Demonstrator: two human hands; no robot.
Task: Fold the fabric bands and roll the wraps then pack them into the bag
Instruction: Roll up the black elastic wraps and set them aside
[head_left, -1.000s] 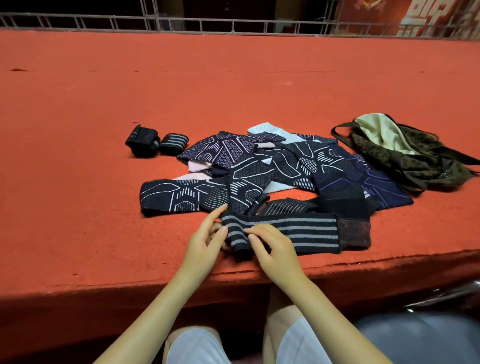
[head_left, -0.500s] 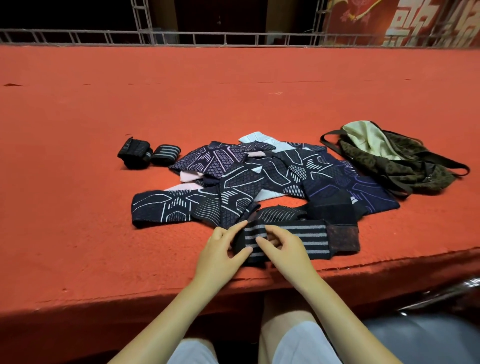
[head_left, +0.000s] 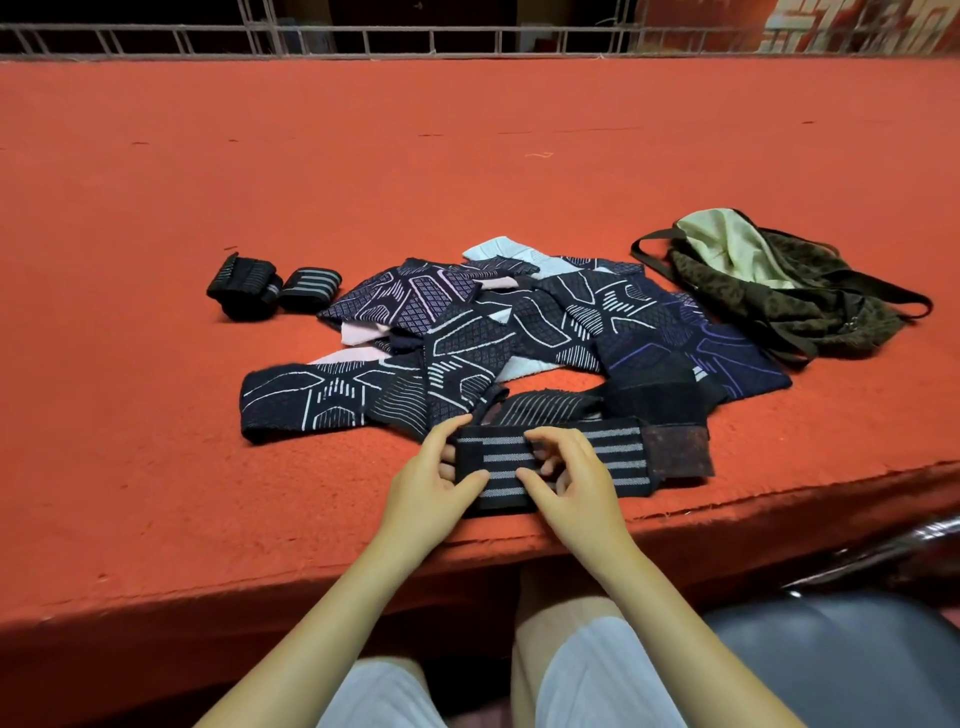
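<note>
A black wrap with grey stripes (head_left: 613, 457) lies along the front edge of the red platform, its left end rolled up. My left hand (head_left: 431, 483) grips that rolled end from the left. My right hand (head_left: 566, 478) pinches the roll from the right, fingers curled over it. A brownish fastening patch (head_left: 675, 449) ends the wrap at the right. Behind it lies a heap of dark patterned fabric bands (head_left: 467, 338). Two rolled wraps (head_left: 275, 283) sit at the left. The olive patterned bag (head_left: 779, 291) lies open at the right, showing a pale lining.
The red carpeted platform (head_left: 467, 156) stretches far back to a metal railing (head_left: 415, 41). Its front edge (head_left: 260, 582) runs just below my hands. My knees in light shorts and a dark seat (head_left: 831, 649) are under the edge.
The roll at the wrap's left end has grown and shifted right, leaving less flat striped length. Both hands have closed round it. The camera has tilted slightly.
</note>
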